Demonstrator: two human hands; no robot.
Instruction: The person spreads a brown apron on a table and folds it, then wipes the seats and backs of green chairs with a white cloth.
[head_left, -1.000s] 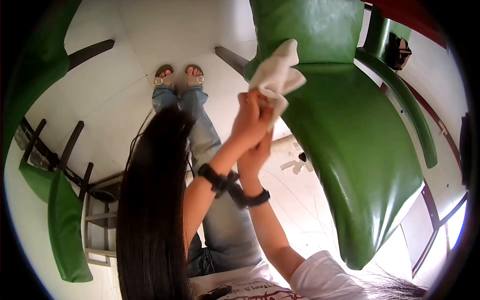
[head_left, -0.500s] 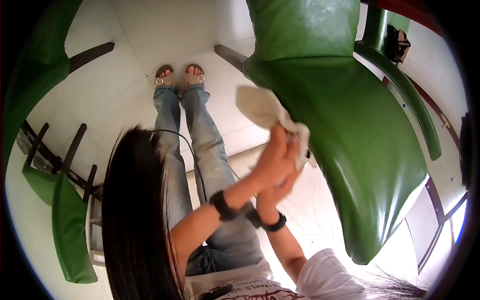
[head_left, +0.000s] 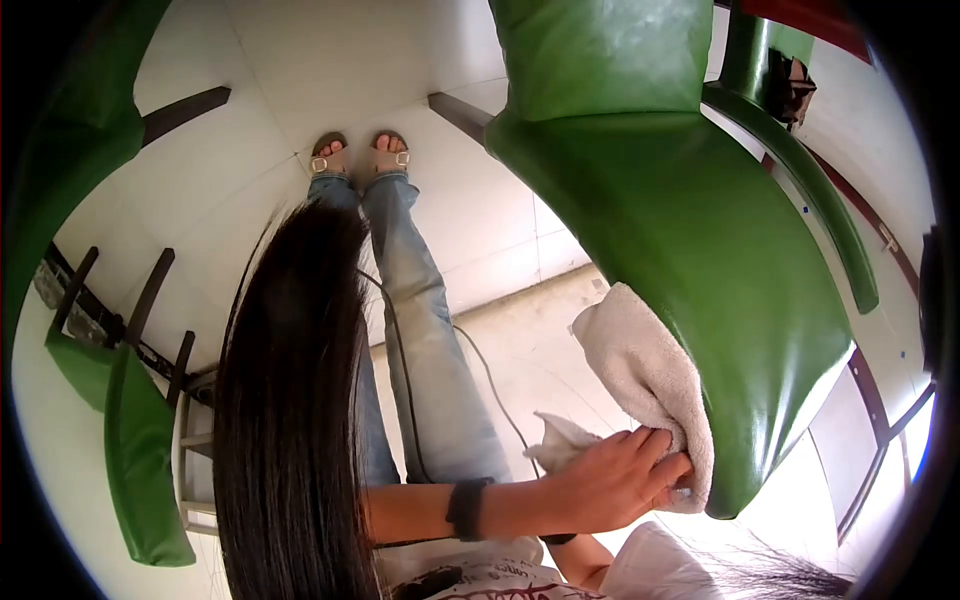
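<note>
A pale, fuzzy cloth (head_left: 640,350) hangs folded along the near edge of a green padded chair seat (head_left: 700,240). My left hand (head_left: 615,480) is closed on its lower part, with the fingers bent into the fabric. Another corner of pale cloth (head_left: 562,443) sticks out on the left side of that hand. Of my right arm, only the forearm (head_left: 588,562) and a bit of dark wristband show. My right hand is hidden behind the left one, so its fingers cannot be seen.
The chair's green armrest (head_left: 800,190) curves along its far side. More green chairs stand at the left, one with a dark leg (head_left: 185,113) pointing inward. A thin black cable (head_left: 400,380) runs down past my jeans. Long dark hair (head_left: 290,400) covers part of the view.
Both hands have moved down and toward me with the cloth. The cloth has swung from the seat's front corner to its near edge. My right hand has gone out of sight.
</note>
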